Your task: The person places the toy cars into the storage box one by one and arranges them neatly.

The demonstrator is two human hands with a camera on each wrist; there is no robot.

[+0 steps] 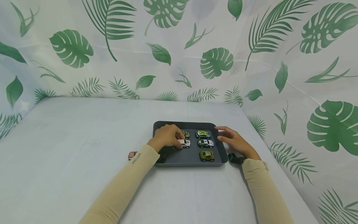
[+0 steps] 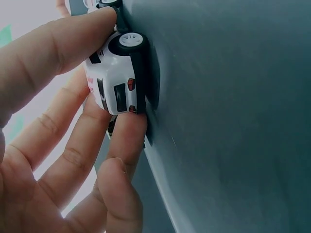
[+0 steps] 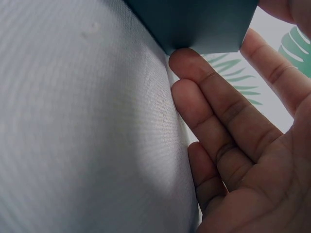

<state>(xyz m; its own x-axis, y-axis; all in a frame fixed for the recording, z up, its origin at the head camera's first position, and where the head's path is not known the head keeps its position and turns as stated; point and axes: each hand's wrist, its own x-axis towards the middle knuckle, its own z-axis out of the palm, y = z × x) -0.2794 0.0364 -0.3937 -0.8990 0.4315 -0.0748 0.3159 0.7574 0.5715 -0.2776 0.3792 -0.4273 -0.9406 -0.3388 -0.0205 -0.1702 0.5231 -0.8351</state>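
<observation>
In the head view, my left hand (image 1: 167, 136) pinches a white toy car (image 1: 184, 143) over the left half of a dark grey tray (image 1: 181, 164). The left wrist view shows the thumb on one side of this car and fingers on the other, its wheels at the tray floor. Partly behind that hand sits a green toy car (image 1: 186, 134). My right hand (image 1: 235, 142) holds the tray's right rim, thumb on the inner side and fingertips against the outer wall. A red toy car (image 1: 132, 155) lies outside the tray, partly covered by the left sleeve.
Along the tray's right side stand a yellow-and-blue toy car (image 1: 203, 134), a white-and-green toy car (image 1: 205, 143) and a camouflage toy car (image 1: 207, 156). A pale cloth covers the table (image 1: 70, 140). Leaf-patterned fabric (image 1: 179, 71) hangs behind and to the right.
</observation>
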